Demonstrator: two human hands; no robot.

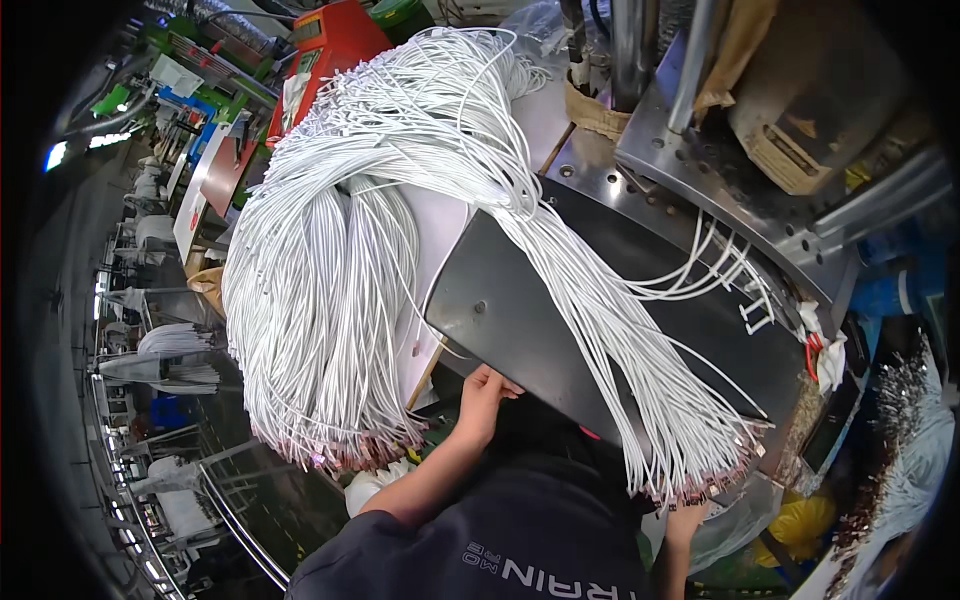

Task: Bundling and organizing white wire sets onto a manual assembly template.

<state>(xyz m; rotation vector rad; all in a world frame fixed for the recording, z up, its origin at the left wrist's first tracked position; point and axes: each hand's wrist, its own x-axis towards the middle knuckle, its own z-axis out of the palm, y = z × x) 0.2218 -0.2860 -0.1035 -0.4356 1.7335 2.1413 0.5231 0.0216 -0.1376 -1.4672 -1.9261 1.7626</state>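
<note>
A thick bundle of white cables lies slantwise across a black board, its stripped or terminal-tipped ends toward me at the lower right. My left hand is closed on the near edge of that board, fingers curled at its rim. Right at the bundle's near ends is my right hand; the cable ends cover its fingers, so its grip cannot be made out. To the left, a much larger heap of white cables hangs down in a dense fall, with reddish-brown tips at the bottom.
A perforated steel machine bed with upright posts stands at the far right. Several white cables with small white connectors stick out near it. A red machine is behind the heap. More cables lie at the right edge, near a yellow bag.
</note>
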